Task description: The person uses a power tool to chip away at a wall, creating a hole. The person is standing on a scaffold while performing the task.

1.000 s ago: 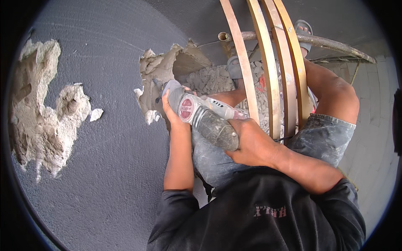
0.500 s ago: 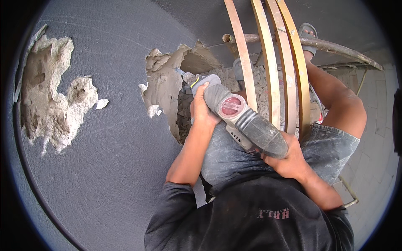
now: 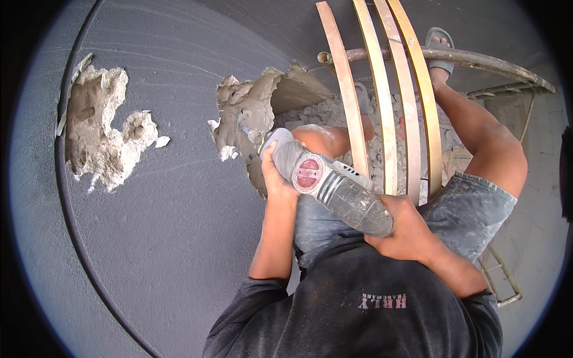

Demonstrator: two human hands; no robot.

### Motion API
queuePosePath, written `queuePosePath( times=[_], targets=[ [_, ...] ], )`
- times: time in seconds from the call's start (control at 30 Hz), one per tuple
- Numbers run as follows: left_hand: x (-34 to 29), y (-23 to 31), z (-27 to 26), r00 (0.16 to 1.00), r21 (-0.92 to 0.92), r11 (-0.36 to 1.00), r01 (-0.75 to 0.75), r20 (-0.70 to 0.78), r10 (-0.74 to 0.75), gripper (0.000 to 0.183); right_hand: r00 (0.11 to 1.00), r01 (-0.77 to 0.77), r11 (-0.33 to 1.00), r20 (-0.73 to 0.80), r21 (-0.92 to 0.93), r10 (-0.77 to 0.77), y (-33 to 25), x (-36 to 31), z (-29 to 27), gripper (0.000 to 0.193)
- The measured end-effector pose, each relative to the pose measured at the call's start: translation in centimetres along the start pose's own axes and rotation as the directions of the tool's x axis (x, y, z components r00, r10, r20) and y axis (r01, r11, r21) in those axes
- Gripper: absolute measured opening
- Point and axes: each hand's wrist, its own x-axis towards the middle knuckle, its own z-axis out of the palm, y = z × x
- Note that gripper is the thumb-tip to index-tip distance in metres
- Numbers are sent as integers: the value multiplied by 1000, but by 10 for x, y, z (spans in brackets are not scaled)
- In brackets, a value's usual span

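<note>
I hold a rotary hammer [image 3: 352, 200] slanting across my lap, its grey body dusty and a round red panel on its side. My left hand [image 3: 279, 173] is closed round its front end, just behind the chuck. At the rear grip, my right hand [image 3: 401, 230] is wrapped on, with some of its fingers hidden under the tool. The chisel bit [image 3: 246, 129] points left into a ragged hole [image 3: 243, 102] in the dark grey wall. Whether the tip touches the masonry I cannot tell.
Further left, a second broken patch [image 3: 89, 140] shows pale masonry, with a black cable [image 3: 70, 209] running past it. Several wooden slats [image 3: 387, 119] rise before my knees. A metal pipe [image 3: 483, 58] crosses beneath my sandalled foot [image 3: 440, 52]. Rubble [image 3: 395, 140] lies between my legs.
The view has shifted, so the wall holes appear further right. The hammer has swung slightly left and lower in view and rolled, with both hands still on it.
</note>
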Motion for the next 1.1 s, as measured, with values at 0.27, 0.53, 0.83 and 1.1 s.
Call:
queuePosePath(
  times=[0.27, 0.53, 0.83, 1.1],
  targets=[
    [17, -8, -24, 993, -4, 1000, -17, 118, 17, 51, 996, 79, 991, -33, -105, -83, 20, -8, 15, 44],
    [19, -6, -27, 995, -16, 1000, 15, 94, -14, 52, 994, 99, 992, -34, -79, -102, 19, -7, 16, 45],
    [16, -4, -41, 973, 91, 988, -125, 204, 104, 56, 990, 138, 977, -2, -165, -140, 26, -18, 28, 49],
    [-1, 4, -10, 954, 4, 1000, -15, 301, 13, 52, 977, 200, 938, -13, -284, -212, 19, -20, 39, 50]
  ],
)
